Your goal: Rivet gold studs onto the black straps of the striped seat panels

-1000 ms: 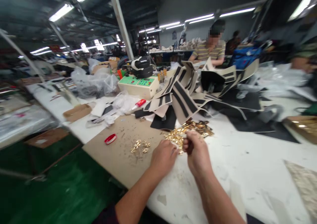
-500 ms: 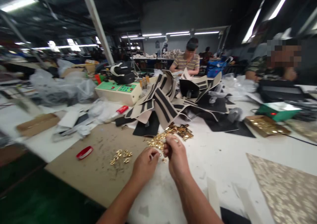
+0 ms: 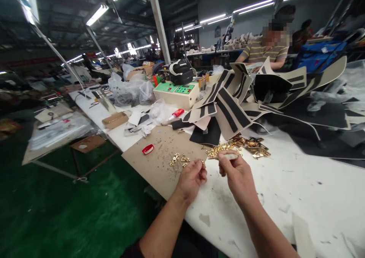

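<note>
My left hand (image 3: 191,180) is closed in a pinch on a small gold metal fitting (image 3: 203,162), mostly covered by the fingertips. Just to its right, my right hand (image 3: 238,176) grips a slim pale-handled tool (image 3: 230,156) whose thin dark tip points left toward the fitting. A small gap shows between tip and fitting. Behind both hands lies a heap of small gold fittings (image 3: 219,149), with flat gold plates (image 3: 258,147) at its right. Several gold ring-like fittings (image 3: 175,159) are spread on the brown board (image 3: 151,166) left of my left hand.
A red ring-shaped item (image 3: 148,149) lies on the board. Beyond stand striped beige-and-black panels (image 3: 232,111), a control box (image 3: 176,94) and a red-labelled tube (image 3: 178,113). A co-worker in a striped shirt (image 3: 264,53) sits across the white table (image 3: 308,189). Green floor (image 3: 94,212) shows at left.
The view has swung left, so the table's things appear further right. The tool in my right hand now shows clearly, its tip toward my left hand. A small gold fitting now shows at the left fingertips.
</note>
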Action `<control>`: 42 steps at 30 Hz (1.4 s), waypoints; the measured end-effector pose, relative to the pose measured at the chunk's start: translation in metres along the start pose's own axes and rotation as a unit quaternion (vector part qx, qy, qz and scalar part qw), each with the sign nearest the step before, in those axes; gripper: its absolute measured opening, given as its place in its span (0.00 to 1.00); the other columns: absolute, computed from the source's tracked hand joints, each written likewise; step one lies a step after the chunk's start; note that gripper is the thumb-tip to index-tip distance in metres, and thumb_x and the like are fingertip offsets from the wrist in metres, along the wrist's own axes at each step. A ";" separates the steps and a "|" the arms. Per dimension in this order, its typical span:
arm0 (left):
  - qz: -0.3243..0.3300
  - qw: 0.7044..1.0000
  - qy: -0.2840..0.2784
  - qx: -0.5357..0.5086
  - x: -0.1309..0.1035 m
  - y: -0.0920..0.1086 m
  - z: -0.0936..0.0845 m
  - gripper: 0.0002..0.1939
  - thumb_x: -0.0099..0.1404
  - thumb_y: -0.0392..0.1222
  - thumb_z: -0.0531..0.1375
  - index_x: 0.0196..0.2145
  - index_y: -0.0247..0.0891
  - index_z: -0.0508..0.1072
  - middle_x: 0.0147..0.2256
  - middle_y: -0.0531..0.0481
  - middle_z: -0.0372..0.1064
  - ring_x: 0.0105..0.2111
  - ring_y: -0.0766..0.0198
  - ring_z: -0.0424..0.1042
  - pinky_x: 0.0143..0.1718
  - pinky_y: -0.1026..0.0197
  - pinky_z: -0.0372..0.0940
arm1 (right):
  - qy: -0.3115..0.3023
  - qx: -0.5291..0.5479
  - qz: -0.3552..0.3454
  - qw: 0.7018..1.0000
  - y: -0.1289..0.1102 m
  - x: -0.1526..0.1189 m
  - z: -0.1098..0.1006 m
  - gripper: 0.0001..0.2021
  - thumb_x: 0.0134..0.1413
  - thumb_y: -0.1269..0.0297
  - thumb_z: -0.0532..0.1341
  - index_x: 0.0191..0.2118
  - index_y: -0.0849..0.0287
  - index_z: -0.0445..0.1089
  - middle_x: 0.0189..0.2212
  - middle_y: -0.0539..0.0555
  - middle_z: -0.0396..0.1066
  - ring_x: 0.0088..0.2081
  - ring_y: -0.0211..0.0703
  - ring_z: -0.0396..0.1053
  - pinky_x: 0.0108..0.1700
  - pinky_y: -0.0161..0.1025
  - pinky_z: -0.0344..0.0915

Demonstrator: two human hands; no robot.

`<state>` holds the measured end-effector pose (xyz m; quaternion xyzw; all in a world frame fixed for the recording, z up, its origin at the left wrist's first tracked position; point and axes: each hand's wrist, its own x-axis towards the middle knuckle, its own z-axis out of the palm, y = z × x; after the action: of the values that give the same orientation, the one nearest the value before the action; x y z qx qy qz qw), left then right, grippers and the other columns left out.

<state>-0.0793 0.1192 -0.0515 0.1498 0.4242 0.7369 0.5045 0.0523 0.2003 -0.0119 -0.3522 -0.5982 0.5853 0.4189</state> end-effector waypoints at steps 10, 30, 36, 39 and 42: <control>-0.003 1.000 -0.010 0.004 -0.002 0.000 0.000 0.19 0.59 0.51 0.74 0.34 0.34 0.74 0.28 0.54 0.67 0.25 0.71 0.63 0.25 0.66 0.56 | -0.013 -0.033 0.001 0.999 0.005 -0.003 0.008 0.18 0.61 0.45 0.66 0.40 0.57 0.74 0.27 0.50 0.73 0.25 0.41 0.66 0.30 0.40 0.64; 0.077 0.984 0.042 0.158 -0.012 -0.004 0.002 0.19 0.63 0.55 0.69 0.37 0.36 0.74 0.24 0.55 0.66 0.23 0.70 0.62 0.26 0.66 0.57 | 0.016 -0.070 0.076 0.995 0.010 0.000 0.005 0.25 0.52 0.38 0.70 0.27 0.58 0.73 0.22 0.53 0.74 0.24 0.46 0.73 0.29 0.41 0.67; 0.088 0.973 0.066 0.202 -0.020 0.013 -0.003 0.18 0.65 0.55 0.66 0.38 0.37 0.73 0.22 0.56 0.65 0.20 0.70 0.58 0.23 0.65 0.53 | -0.067 0.027 0.060 0.996 0.011 -0.006 0.007 0.22 0.55 0.41 0.70 0.41 0.58 0.77 0.23 0.51 0.73 0.26 0.43 0.69 0.31 0.40 0.66; 0.119 0.959 0.107 0.233 -0.021 0.021 -0.016 0.13 0.67 0.52 0.64 0.39 0.39 0.74 0.24 0.55 0.65 0.22 0.67 0.60 0.25 0.63 0.55 | -0.080 0.060 0.067 0.993 0.018 -0.007 0.009 0.24 0.52 0.44 0.72 0.46 0.58 0.77 0.23 0.51 0.73 0.26 0.44 0.68 0.31 0.42 0.66; 0.212 0.898 0.148 0.355 -0.022 0.031 -0.035 0.07 0.67 0.45 0.62 0.37 0.40 0.77 0.31 0.50 0.72 0.31 0.61 0.68 0.36 0.60 0.61 | -0.030 0.081 0.069 0.994 0.026 -0.005 0.012 0.25 0.46 0.44 0.75 0.43 0.58 0.78 0.23 0.53 0.73 0.25 0.47 0.69 0.28 0.43 0.65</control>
<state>-0.1118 0.0796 -0.0440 0.2946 0.6857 0.6404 0.1814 0.0416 0.1929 -0.0382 -0.3396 -0.5354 0.6697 0.3866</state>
